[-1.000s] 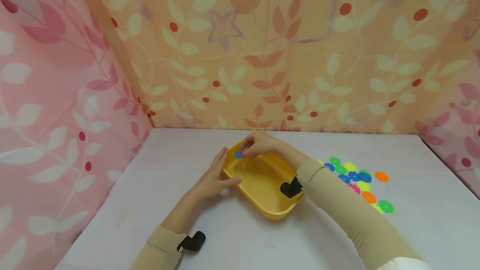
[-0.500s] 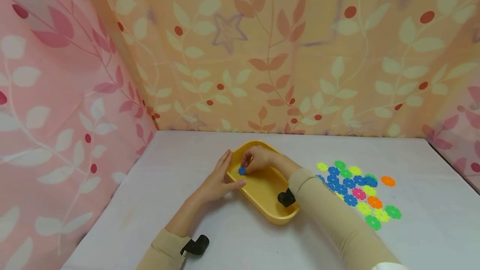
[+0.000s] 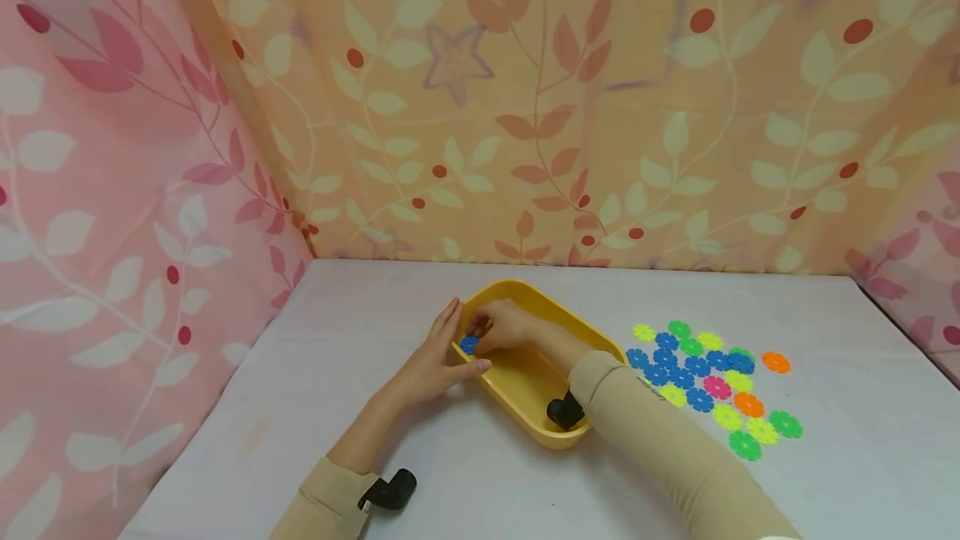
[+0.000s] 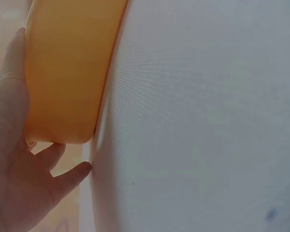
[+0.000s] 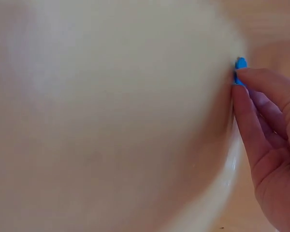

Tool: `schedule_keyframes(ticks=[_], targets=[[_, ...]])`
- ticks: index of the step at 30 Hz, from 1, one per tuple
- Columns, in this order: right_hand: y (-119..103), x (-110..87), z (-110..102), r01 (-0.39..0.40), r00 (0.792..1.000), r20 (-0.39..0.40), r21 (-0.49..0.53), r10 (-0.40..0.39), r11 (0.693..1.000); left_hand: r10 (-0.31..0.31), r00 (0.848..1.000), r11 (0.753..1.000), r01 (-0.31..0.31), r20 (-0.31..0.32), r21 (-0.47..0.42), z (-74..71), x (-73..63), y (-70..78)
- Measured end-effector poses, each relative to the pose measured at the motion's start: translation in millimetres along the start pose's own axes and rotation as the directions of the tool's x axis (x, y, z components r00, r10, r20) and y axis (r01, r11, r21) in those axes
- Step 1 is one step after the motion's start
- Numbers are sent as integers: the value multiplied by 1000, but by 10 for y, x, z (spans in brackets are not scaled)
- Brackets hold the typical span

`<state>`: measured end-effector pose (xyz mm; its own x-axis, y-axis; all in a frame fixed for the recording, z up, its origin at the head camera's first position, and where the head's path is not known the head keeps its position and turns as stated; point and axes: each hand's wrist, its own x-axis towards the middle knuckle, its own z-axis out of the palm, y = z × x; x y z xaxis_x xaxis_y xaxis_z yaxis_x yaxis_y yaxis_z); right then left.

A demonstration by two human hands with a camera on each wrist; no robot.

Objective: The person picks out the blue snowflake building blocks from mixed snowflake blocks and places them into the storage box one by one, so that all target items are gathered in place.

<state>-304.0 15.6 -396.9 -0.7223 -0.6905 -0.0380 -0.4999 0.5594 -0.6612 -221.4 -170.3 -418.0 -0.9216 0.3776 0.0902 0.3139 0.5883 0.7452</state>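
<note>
A blue snowflake-shaped plastic disc is pinched between the thumb and forefinger of my right hand. This hand is inside a yellow plastic tray, near its left end. In the right wrist view the disc stands edge-on at the fingertips, right by the tray wall. My left hand rests against the tray's left corner, thumb across the rim and straight fingers along the end. From the left wrist view, the thumb lies at the tray's rim and two fingers extend near its base.
Several flower-shaped discs in blue, green, yellow, orange and pink lie to the right of the tray on the white tabletop. A patterned curtain stands behind the table.
My right hand has moved down into the tray with the blue disc, then slightly left to the wall. The left hand keeps its place on the tray corner.
</note>
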Motion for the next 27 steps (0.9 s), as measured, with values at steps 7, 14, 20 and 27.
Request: schedule_keyframes(ticks=[7,14,20,27], targets=[[18,-80,-83,-17,1000,26,32,16,999,7,1000,1000,-7,11,5,37,25,21],[-26,-260,-399,16,999,-50,168,-8,986,-7,1000,1000,7,1,18,45,54,18],[-49,-647,-673,-14,993,-99,424,62,906,-13,1000,999,13,-4,31,38,65,4],[105,-1190,-856,-84,967,-168,503,193,860,9,1000,1000,-9,-11,19,12,39,-37]])
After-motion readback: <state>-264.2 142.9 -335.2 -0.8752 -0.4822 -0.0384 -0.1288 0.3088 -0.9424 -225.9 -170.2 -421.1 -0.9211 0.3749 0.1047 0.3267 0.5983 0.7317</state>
